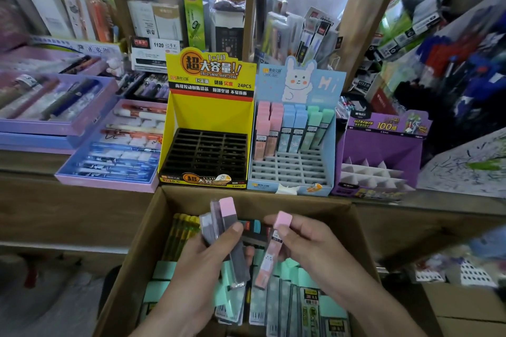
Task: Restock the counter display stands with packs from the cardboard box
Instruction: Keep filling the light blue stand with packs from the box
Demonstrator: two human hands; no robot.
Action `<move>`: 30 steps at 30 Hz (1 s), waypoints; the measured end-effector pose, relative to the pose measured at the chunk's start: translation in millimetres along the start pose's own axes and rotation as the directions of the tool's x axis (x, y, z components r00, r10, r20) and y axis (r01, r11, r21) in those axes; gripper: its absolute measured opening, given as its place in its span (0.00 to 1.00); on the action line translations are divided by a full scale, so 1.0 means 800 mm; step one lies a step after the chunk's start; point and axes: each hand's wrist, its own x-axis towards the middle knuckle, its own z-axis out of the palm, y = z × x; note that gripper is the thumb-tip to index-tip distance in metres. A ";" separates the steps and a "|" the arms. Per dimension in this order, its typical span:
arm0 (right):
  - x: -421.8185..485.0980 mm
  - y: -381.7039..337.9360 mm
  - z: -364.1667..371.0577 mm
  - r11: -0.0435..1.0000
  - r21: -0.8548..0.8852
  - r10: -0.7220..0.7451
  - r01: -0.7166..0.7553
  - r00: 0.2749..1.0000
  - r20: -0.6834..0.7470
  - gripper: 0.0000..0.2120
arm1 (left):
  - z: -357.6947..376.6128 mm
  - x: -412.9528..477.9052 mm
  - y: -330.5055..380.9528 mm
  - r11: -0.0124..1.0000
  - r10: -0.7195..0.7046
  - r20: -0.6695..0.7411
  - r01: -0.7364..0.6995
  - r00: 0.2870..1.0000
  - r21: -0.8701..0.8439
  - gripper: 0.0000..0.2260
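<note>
Right hand (pixel 309 241) pinches a pink pack (pixel 267 262) by its cap, cap end toward the blue stand (pixel 290 171) straight ahead; left hand (pixel 197 262) grips spares (pixel 228 230).

I can pass my reach freely over the cardboard box (pixel 315 206) right up to the stands. Every slot in the yellow stand (pixel 210 112) is free; in the blue stand (pixel 290 171) the front slots are free too, but upright packs (pixel 290 128) block its back rows.
</note>
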 end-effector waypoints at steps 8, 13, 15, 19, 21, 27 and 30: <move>0.003 -0.057 -0.018 0.985 -0.039 -0.172 0.168 0.977 -0.123 0.06 | -0.002 -0.004 0.006 0.998 0.025 0.034 -0.023 0.999 -0.066 0.16; 0.020 -0.100 -0.032 0.941 -0.126 -0.334 0.314 0.918 -0.214 0.04 | -0.001 -0.006 0.010 0.999 0.008 0.029 -0.006 1.000 -0.052 0.16; 0.034 -0.113 -0.039 0.914 -0.164 -0.402 0.371 0.881 -0.250 0.04 | -0.001 -0.006 0.013 0.999 0.007 0.033 -0.005 0.999 -0.042 0.17; 0.063 -0.137 -0.048 0.868 -0.231 -0.494 0.440 0.813 -0.309 0.05 | 0.000 -0.008 0.017 0.998 -0.013 0.025 0.015 1.000 -0.056 0.14; 0.078 -0.144 -0.050 0.857 -0.260 -0.512 0.445 0.792 -0.333 0.06 | -0.001 -0.008 0.020 0.999 -0.024 0.025 0.025 0.999 -0.047 0.13; 0.107 -0.150 -0.046 0.829 -0.322 -0.547 0.457 0.781 -0.300 0.06 | -0.002 -0.009 0.024 0.999 -0.035 0.002 0.035 0.999 -0.039 0.14; 0.113 -0.148 -0.040 0.821 -0.357 -0.551 0.446 0.784 -0.286 0.07 | -0.002 -0.011 0.025 0.999 -0.036 -0.012 0.035 0.999 -0.031 0.11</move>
